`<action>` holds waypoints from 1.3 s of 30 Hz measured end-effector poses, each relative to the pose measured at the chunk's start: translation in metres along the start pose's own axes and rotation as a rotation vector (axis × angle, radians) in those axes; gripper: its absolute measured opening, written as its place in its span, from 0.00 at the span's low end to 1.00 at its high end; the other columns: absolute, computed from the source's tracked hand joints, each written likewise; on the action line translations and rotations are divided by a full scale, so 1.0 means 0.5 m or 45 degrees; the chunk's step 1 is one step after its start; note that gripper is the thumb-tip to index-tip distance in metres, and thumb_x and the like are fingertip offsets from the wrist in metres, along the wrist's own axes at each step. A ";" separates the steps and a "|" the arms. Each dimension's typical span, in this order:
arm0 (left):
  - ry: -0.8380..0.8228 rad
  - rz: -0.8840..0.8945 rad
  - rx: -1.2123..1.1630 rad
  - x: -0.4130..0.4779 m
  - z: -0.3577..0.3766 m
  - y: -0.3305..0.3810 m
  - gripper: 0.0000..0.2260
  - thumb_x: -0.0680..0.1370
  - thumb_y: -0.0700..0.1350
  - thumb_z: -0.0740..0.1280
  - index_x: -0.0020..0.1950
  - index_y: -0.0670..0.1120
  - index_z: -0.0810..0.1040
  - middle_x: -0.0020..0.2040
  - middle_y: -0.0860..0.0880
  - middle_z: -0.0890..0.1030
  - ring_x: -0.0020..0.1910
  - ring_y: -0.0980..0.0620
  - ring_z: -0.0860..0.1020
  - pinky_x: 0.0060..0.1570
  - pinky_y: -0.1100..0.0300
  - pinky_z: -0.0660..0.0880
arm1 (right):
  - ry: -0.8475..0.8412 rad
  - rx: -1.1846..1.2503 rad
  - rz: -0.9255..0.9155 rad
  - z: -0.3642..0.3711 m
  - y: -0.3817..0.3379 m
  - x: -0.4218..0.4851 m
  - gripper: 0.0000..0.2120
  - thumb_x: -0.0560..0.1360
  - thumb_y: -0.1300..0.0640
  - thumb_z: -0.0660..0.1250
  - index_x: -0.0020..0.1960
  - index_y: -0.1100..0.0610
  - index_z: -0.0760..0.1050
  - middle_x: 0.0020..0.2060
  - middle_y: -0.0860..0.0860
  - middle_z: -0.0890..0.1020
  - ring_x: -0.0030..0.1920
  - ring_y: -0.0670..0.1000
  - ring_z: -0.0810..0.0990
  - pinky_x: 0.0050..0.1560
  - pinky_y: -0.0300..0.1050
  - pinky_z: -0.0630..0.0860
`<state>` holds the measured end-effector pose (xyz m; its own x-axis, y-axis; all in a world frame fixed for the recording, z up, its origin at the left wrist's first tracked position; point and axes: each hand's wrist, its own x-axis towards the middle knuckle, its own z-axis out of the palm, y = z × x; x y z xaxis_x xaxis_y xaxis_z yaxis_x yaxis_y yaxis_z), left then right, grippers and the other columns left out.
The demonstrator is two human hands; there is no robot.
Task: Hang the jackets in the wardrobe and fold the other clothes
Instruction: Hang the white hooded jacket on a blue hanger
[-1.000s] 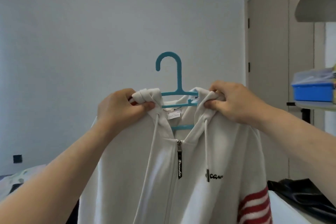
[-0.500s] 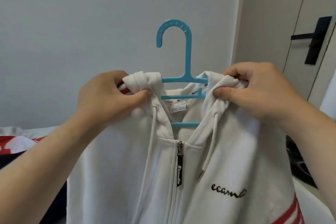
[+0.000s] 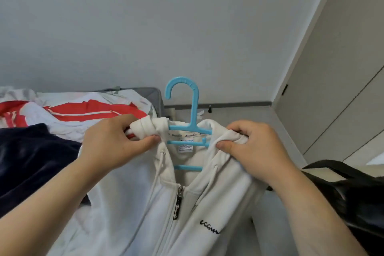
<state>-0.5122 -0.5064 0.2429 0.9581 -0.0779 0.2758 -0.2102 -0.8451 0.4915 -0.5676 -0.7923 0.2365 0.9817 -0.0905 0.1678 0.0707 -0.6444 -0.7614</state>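
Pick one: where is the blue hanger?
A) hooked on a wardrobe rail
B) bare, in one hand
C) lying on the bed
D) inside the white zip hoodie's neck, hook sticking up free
D: the blue hanger sits inside the neck of the white hoodie with its hook up in open air, and the left hand and right hand each hold a grip on the hood edge beside it.

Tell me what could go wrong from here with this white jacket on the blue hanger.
1. Both the left hand and right hand pinch bunched collar fabric, not the blue hanger; it might slip loose inside the white jacket.
2. The fabric roll under the left hand looks uneven, so the jacket may hang crooked or slide off.
3. Neither hand holds the hook; regripping one-handed could let a shoulder drop.
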 end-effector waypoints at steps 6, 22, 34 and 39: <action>-0.099 -0.194 0.000 -0.039 -0.057 0.055 0.20 0.59 0.71 0.62 0.33 0.55 0.74 0.32 0.64 0.78 0.29 0.59 0.75 0.30 0.60 0.65 | -0.192 0.007 0.142 -0.056 -0.044 0.013 0.09 0.66 0.50 0.80 0.37 0.42 0.80 0.36 0.40 0.83 0.39 0.41 0.80 0.43 0.43 0.78; 0.106 -0.042 -0.070 0.078 -0.371 0.312 0.20 0.60 0.68 0.63 0.36 0.53 0.78 0.30 0.54 0.79 0.34 0.53 0.78 0.37 0.53 0.73 | -0.067 0.084 0.026 -0.387 -0.334 0.052 0.07 0.62 0.46 0.78 0.38 0.38 0.81 0.36 0.34 0.83 0.38 0.34 0.80 0.37 0.25 0.71; 0.059 0.117 -0.238 0.182 -0.499 0.450 0.20 0.58 0.70 0.64 0.36 0.56 0.78 0.29 0.57 0.78 0.34 0.51 0.78 0.38 0.51 0.74 | 0.131 0.047 0.048 -0.542 -0.461 0.067 0.10 0.64 0.45 0.78 0.43 0.39 0.81 0.37 0.37 0.83 0.39 0.41 0.81 0.39 0.42 0.80; -0.039 0.262 -0.208 0.285 -0.467 0.503 0.23 0.58 0.71 0.61 0.32 0.52 0.77 0.29 0.57 0.78 0.32 0.53 0.77 0.33 0.56 0.70 | 0.234 0.058 0.193 -0.585 -0.450 0.091 0.06 0.65 0.49 0.79 0.38 0.43 0.83 0.34 0.39 0.84 0.36 0.40 0.81 0.33 0.31 0.74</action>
<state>-0.4741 -0.6065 0.5988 0.8967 -0.2577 0.3599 -0.4278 -0.7134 0.5551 -0.5905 -0.8734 0.5989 0.9333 -0.3230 0.1572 -0.0633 -0.5786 -0.8132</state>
